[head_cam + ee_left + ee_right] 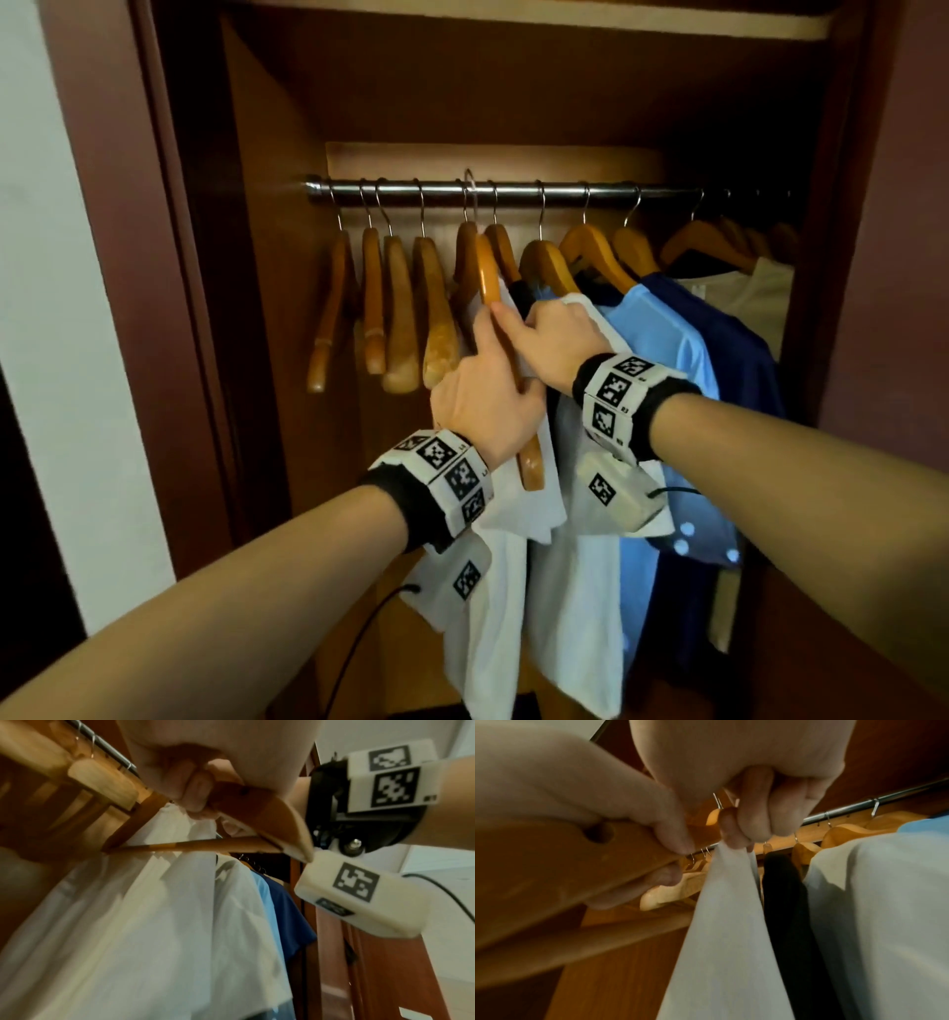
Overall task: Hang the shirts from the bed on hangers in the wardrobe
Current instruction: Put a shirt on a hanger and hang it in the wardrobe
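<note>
Wooden hangers (390,308) beside hung shirts (683,349)

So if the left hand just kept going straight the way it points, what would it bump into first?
Probably the right hand, just ahead of the left hand, which grips the wooden hanger; behind that, the hanging shirts. Depth is hard to judge.

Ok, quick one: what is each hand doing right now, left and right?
Left hand: grips the wooden hanger, fingers curled round its arm.
Right hand: pinches the white shirt fabric beside that hanger.
</note>
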`<control>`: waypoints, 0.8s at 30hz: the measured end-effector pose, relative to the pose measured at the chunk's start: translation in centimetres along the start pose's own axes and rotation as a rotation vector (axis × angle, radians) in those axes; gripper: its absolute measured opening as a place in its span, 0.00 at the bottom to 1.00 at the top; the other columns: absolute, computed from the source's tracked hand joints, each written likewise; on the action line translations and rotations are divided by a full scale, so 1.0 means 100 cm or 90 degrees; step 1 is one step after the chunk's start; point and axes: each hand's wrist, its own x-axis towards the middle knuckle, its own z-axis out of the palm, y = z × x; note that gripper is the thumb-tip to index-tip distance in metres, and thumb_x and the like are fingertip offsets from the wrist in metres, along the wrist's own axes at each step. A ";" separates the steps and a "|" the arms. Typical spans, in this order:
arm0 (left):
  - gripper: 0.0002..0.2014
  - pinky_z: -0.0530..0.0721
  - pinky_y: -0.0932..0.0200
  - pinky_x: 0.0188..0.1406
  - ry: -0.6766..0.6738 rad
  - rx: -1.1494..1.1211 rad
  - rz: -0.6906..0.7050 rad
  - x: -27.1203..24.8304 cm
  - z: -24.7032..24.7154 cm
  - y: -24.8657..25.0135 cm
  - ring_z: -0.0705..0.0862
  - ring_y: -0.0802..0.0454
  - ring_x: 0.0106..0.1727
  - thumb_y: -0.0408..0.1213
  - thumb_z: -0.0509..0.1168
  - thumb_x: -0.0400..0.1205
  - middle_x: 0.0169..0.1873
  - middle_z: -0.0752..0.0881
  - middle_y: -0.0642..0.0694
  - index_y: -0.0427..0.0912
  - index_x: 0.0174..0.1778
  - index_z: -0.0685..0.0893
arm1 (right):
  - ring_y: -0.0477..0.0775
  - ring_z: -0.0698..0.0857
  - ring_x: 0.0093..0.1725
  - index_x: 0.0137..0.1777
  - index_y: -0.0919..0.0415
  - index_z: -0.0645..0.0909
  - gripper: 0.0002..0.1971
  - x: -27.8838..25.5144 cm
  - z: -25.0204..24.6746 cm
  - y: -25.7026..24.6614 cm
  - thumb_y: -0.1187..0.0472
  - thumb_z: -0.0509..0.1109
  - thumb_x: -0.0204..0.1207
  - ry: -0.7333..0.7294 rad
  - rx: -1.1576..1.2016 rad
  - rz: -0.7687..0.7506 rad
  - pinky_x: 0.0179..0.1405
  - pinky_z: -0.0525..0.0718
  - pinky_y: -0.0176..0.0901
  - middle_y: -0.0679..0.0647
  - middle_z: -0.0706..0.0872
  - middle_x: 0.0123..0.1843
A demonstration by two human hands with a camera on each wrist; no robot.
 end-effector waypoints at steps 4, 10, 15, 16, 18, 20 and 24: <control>0.45 0.83 0.48 0.48 -0.023 0.011 0.024 -0.042 0.003 0.006 0.89 0.37 0.47 0.50 0.64 0.80 0.48 0.90 0.41 0.47 0.86 0.42 | 0.53 0.83 0.37 0.32 0.56 0.77 0.23 -0.036 -0.001 0.006 0.45 0.59 0.86 -0.102 0.037 0.007 0.33 0.73 0.40 0.54 0.81 0.34; 0.45 0.79 0.52 0.38 -0.105 0.028 0.140 -0.093 -0.001 0.024 0.88 0.43 0.45 0.52 0.62 0.81 0.43 0.87 0.51 0.52 0.86 0.40 | 0.50 0.79 0.33 0.33 0.55 0.72 0.16 -0.097 -0.032 0.024 0.56 0.59 0.85 -0.172 0.052 0.017 0.28 0.72 0.38 0.53 0.79 0.37; 0.33 0.77 0.50 0.44 -0.084 -0.016 0.166 -0.114 -0.005 0.051 0.85 0.42 0.54 0.50 0.58 0.79 0.55 0.84 0.48 0.54 0.83 0.58 | 0.59 0.82 0.46 0.44 0.59 0.73 0.15 -0.167 -0.078 0.058 0.50 0.57 0.88 -0.223 -0.018 -0.005 0.42 0.72 0.43 0.57 0.81 0.45; 0.32 0.77 0.49 0.48 -0.070 -0.036 0.146 -0.117 -0.004 0.060 0.83 0.41 0.58 0.45 0.62 0.79 0.59 0.82 0.45 0.50 0.81 0.63 | 0.61 0.82 0.48 0.47 0.59 0.73 0.16 -0.185 -0.089 0.067 0.48 0.57 0.88 -0.231 -0.038 -0.004 0.43 0.72 0.43 0.59 0.81 0.47; 0.35 0.75 0.45 0.62 -0.031 0.004 0.127 -0.125 0.002 0.080 0.75 0.37 0.69 0.37 0.69 0.74 0.68 0.76 0.40 0.42 0.79 0.66 | 0.62 0.81 0.46 0.49 0.59 0.73 0.16 -0.225 -0.114 0.085 0.46 0.56 0.88 -0.254 -0.081 -0.005 0.43 0.72 0.46 0.59 0.82 0.46; 0.42 0.67 0.43 0.75 -0.025 0.058 0.096 -0.143 0.007 0.105 0.64 0.37 0.80 0.36 0.72 0.72 0.77 0.67 0.38 0.39 0.82 0.62 | 0.61 0.79 0.41 0.48 0.58 0.72 0.17 -0.268 -0.143 0.103 0.45 0.56 0.88 -0.280 -0.116 -0.014 0.41 0.74 0.49 0.53 0.78 0.39; 0.30 0.68 0.42 0.74 -0.137 0.045 0.042 -0.192 0.022 0.169 0.69 0.35 0.78 0.45 0.68 0.81 0.76 0.72 0.35 0.38 0.77 0.68 | 0.60 0.76 0.37 0.46 0.56 0.70 0.16 -0.354 -0.204 0.139 0.45 0.55 0.88 -0.302 -0.165 -0.009 0.40 0.73 0.50 0.50 0.73 0.34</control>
